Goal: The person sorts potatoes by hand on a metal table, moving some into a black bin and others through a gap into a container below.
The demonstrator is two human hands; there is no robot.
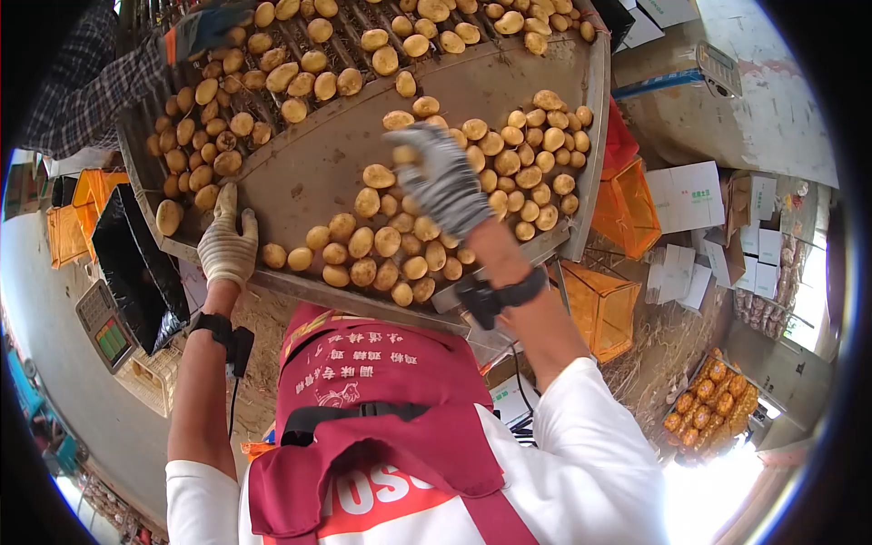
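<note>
Potatoes [388, 242] lie spread over a metal sorting table [309, 195] in front of me. My left hand [227, 243], in a striped knit glove, rests at the table's near left edge with its fingers stretched out. A single potato [170, 217] lies to the left of it. My right hand [442, 179], gloved in grey and white and smeared by motion, reaches over the right-hand pile. Its fingers are curled round a potato [406, 156].
Another person's gloved hand [207, 32] is among potatoes on the slatted far part. Orange crates [599, 309] stand below the table's right side, with white boxes [686, 197] beyond. A scale [107, 325] and a black bag [136, 263] are at the left.
</note>
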